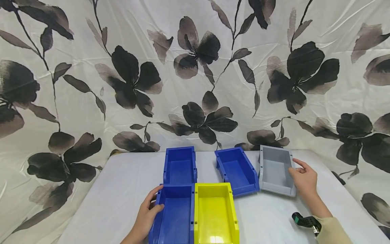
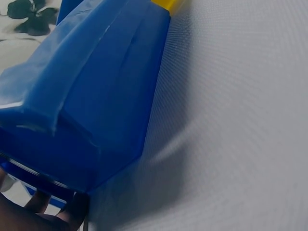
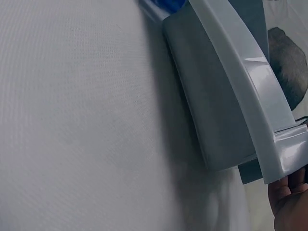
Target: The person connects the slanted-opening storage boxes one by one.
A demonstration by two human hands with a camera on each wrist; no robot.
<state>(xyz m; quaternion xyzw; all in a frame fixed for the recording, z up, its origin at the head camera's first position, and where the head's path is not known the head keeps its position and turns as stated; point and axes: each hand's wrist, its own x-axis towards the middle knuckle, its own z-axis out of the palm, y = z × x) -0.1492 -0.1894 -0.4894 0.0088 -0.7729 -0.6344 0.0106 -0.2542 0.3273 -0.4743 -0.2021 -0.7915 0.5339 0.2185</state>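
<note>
- Positioning bins seems the step in hand: the left hand (image 1: pixel 144 213) grips the rim of the blue bin (image 1: pixel 175 217) just right of it.
- The right hand (image 1: pixel 306 178) pinches the gray bin (image 1: pixel 276 169) to its left.
- Shifting either likely calls for steady grips.
- Both look smooth, open-topped, plastic.

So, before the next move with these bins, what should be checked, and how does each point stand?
1. Left grip holds the front blue bin by its left rim: ok.
2. Right grip holds the grey bin by its right rim: ok.
3. Yellow bin sits side by side with the front blue bin: ok.
4. Angled blue bin is squared up with the yellow one: not ok, it is turned askew.
5. Visible bin insides are empty: ok.
6. Grey bin stands free of the angled blue bin: cannot tell, their edges meet or overlap in the head view.
</note>
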